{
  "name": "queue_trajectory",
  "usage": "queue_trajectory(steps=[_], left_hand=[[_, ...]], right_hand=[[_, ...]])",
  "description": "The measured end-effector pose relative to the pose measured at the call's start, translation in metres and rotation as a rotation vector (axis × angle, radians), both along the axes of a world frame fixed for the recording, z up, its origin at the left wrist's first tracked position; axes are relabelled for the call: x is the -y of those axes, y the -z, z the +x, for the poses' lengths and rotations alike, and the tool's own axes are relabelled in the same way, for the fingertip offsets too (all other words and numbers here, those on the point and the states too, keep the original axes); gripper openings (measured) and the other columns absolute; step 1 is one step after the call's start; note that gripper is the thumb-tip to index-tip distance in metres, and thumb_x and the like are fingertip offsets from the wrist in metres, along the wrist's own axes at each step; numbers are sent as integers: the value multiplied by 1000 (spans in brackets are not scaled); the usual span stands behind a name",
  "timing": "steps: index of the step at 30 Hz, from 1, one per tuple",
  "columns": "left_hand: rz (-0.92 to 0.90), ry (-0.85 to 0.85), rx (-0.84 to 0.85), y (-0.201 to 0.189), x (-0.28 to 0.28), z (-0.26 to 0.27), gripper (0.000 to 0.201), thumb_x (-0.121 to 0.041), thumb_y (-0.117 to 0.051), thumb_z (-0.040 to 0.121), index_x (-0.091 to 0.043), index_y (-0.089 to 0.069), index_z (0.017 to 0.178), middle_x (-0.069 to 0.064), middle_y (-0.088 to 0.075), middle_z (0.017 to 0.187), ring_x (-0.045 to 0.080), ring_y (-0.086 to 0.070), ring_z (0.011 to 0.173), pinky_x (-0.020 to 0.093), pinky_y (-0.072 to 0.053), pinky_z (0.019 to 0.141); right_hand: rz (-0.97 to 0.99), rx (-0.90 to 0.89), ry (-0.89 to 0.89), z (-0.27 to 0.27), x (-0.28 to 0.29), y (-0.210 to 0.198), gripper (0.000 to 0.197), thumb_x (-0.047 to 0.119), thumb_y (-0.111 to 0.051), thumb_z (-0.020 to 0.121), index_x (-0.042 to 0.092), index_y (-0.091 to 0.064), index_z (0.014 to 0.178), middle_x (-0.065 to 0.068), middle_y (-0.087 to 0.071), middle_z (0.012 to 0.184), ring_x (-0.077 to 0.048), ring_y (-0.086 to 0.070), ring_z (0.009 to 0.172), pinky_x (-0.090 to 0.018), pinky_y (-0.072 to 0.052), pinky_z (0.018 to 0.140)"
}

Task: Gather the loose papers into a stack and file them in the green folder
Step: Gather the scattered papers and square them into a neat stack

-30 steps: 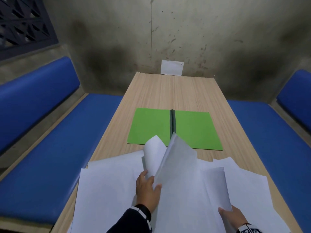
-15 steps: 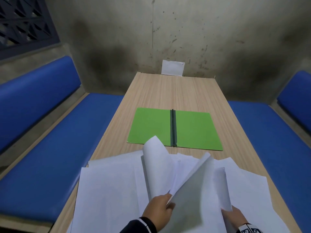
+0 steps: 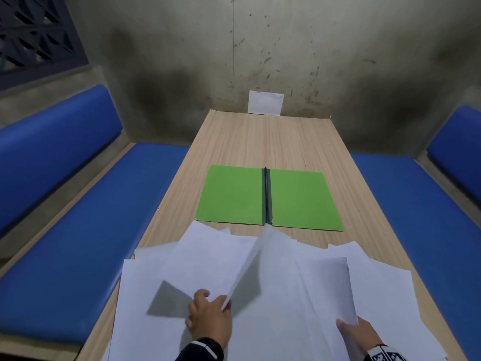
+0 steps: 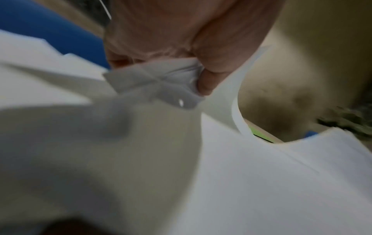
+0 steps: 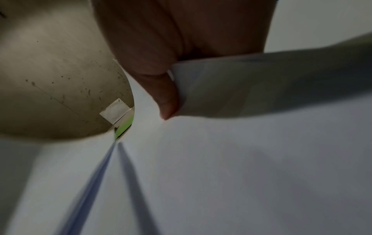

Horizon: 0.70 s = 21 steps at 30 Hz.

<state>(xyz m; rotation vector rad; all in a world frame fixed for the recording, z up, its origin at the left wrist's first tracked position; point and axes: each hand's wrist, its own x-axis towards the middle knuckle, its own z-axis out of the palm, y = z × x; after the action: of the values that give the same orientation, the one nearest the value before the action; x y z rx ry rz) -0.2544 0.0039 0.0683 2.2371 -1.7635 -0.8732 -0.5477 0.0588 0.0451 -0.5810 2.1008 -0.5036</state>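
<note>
Several loose white papers [image 3: 286,295] lie overlapping on the near end of the wooden table [image 3: 260,142]. My left hand [image 3: 210,316] pinches the near edge of a lifted sheet [image 3: 250,261] that stands tilted on edge; the left wrist view shows the crumpled paper [image 4: 161,82] between thumb and fingers. My right hand [image 3: 356,332] grips the near corner of a curled sheet [image 3: 335,282]; in the right wrist view the thumb [image 5: 165,95] presses on that sheet [image 5: 241,89]. The green folder [image 3: 234,196] lies open and flat in the middle of the table, beyond the papers.
Blue padded benches [image 3: 91,204] run along both sides of the table, the right one [image 3: 416,217] close to the table edge. A small white paper [image 3: 265,102] is stuck on the stained wall at the table's far end.
My left hand has moved back towards me and left, pulling the raised sheet down lower. The curled sheet that stood up has flattened. My right hand has kept its hold.
</note>
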Motion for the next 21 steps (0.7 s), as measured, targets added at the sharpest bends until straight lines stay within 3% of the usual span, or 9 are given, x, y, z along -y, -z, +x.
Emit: queue_trajectory(steps=[2, 4, 6, 8, 12, 15, 21], left_hand=[[25, -244, -135, 8, 3, 11, 26, -37, -49, 90, -29, -65, 108, 3, -25, 146, 26, -28, 130, 36, -24, 111], [-16, -534, -365, 14, 7, 18, 30, -23, -57, 88, -5, -64, 111, 13, -24, 148, 33, -33, 128, 40, -27, 112], [-55, -726, -538, 16, 13, 24, 35, -16, -62, 85, 9, -60, 110, 16, -24, 148, 36, -39, 125, 42, -31, 111], [-9, -755, -563, 15, 19, 28, 40, -20, -57, 89, 11, -57, 113, 19, -27, 145, 37, -43, 122, 41, -35, 108], [106, -664, -567, 15, 28, 32, 49, -33, -46, 93, 4, -51, 125, 25, -49, 135, 39, -47, 122, 41, -36, 106], [98, -618, -626, 15, 34, 33, 42, -24, -49, 93, 7, -52, 120, 25, -57, 126, 39, -52, 115, 41, -39, 100], [-75, -479, -625, -11, 34, 38, 29, -13, -49, 93, 7, -59, 111, 26, -63, 114, 38, -57, 106, 40, -44, 92]], right_hand=[[-6, -1, 2, 3, -1, -4, 45, 13, -58, 87, -8, -49, 126, -29, -50, 132, -37, -51, 117, -39, -37, 99], [-22, 10, 9, 5, -1, -5, 51, 19, -61, 83, -8, -50, 125, -28, -51, 131, -35, -52, 112, -37, -38, 97], [-32, 13, 20, 6, -2, -7, 50, 17, -61, 82, -8, -50, 124, -28, -52, 130, -30, -52, 102, -36, -38, 95], [-26, 2, 17, 5, -3, -6, 42, 11, -57, 86, -8, -51, 124, -28, -53, 129, -25, -47, 95, -34, -38, 92], [-33, -4, 2, 7, -4, -7, 38, 11, -56, 87, -9, -53, 120, -29, -55, 125, -25, -47, 92, -34, -39, 89], [-50, -3, 3, 10, -4, -9, 46, 20, -59, 81, -8, -55, 117, -28, -56, 123, -25, -47, 91, -34, -39, 88], [-56, 12, 17, 7, -7, -10, 40, 9, -57, 87, -9, -52, 123, -29, -53, 129, -23, -44, 92, -36, -38, 96]])
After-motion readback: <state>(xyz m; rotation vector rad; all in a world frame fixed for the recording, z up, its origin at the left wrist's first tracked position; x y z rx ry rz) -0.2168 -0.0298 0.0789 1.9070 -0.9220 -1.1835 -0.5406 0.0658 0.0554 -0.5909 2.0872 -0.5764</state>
